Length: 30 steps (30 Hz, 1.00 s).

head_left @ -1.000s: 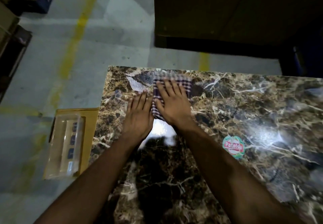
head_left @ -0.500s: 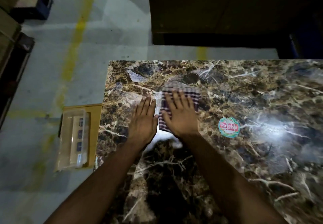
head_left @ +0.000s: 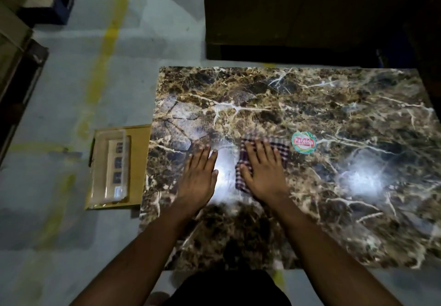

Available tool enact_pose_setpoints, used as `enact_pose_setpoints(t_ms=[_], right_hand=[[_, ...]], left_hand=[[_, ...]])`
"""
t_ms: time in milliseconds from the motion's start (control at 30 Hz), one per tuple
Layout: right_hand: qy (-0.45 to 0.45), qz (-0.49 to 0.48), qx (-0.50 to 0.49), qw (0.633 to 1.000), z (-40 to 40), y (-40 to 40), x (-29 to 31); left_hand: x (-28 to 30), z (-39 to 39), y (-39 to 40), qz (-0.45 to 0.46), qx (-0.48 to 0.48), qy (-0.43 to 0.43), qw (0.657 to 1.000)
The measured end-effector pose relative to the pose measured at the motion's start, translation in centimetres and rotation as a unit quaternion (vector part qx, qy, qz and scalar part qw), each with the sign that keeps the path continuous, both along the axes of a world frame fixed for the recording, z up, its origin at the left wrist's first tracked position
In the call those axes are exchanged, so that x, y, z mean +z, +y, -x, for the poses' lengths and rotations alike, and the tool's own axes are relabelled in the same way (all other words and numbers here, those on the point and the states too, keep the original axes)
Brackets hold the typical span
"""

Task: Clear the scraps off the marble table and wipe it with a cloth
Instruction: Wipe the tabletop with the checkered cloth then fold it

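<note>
Just left of the round sticker (head_left: 304, 142), on the marble table (head_left: 334, 105), lies the checked cloth (head_left: 279, 147), folded small and flat against the stone. The right hand (head_left: 263, 170) covers most of it, fingers straight and spread, palm pressing down rather than gripping. Further left of the sticker, past a bright glare patch on the stone, the left hand (head_left: 199, 175) rests flat on bare marble with its fingers likewise straight, holding nothing and seemingly steadying the body.

No loose scraps show on the visible surface, so the clearing part looks done and the wiping is the step in hand. To do it well, keep the palm's weight even across the whole cloth so its edges do not roll under, and work in overlapping passes from the far edge toward the near one, so no strip beyond the sticker gets skipped. The cloth should pass over or round the sticker without catching its rim. The glossy stone shows streaks readily, so turning the cloth to a fresh face may help. Off the table, further left than both hands, a clear plastic package (head_left: 111, 169) lies on a yellow board (head_left: 139, 162) on the floor, and wiped dust should not be swept onto it.
</note>
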State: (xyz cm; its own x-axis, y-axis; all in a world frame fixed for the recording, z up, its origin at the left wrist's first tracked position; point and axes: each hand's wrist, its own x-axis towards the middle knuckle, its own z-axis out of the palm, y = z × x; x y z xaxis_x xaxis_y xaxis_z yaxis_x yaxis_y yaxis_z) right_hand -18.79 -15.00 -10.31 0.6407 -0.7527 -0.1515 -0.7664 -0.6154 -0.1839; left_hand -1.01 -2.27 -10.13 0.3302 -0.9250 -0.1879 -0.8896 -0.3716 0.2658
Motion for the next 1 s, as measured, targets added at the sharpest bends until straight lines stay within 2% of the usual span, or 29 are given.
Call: enact_pose_setpoints(t_ms=[100, 167, 300, 433, 567, 700, 833, 1000], right_hand=[[-0.001, -0.026, 0.098, 0.995, -1.7, 4.1, -0.2], [-0.005, -0.021, 0.114, 0.993, -3.1, 3.0, -0.3], [0.017, -0.008, 0.029, 0.999, -1.6, 0.3, -0.1], [-0.004, 0.005, -0.033, 0.999, 3.6, 5.8, 0.1], [-0.004, -0.03, 0.01, 0.999, 3.7, 13.7, -0.4], [-0.005, -0.02, 0.067, 0.998, 2.5, 11.6, -0.7], [0.008, 0.008, -0.03, 0.999, 6.7, 10.0, -0.6], [0.024, -0.022, -0.072, 0.997, 7.3, 18.1, -0.2]], left_hand=[[0.3, 1.5, 2.1, -0.014, 0.003, 0.009, 1.0], [0.4, 1.9, 2.9, -0.011, 0.002, 0.011, 1.0], [-0.1, 2.3, 5.0, -0.011, -0.022, 0.003, 1.0], [0.5, 3.7, 7.6, -0.004, -0.019, 0.003, 1.0], [0.0, 5.4, 9.6, 0.001, -0.017, 0.016, 1.0], [-0.6, 6.4, 10.7, 0.013, -0.021, 0.019, 1.0], [-0.9, 6.6, 12.7, 0.026, -0.045, 0.0, 0.999], [-1.0, 8.5, 15.3, 0.027, -0.036, 0.019, 0.999]])
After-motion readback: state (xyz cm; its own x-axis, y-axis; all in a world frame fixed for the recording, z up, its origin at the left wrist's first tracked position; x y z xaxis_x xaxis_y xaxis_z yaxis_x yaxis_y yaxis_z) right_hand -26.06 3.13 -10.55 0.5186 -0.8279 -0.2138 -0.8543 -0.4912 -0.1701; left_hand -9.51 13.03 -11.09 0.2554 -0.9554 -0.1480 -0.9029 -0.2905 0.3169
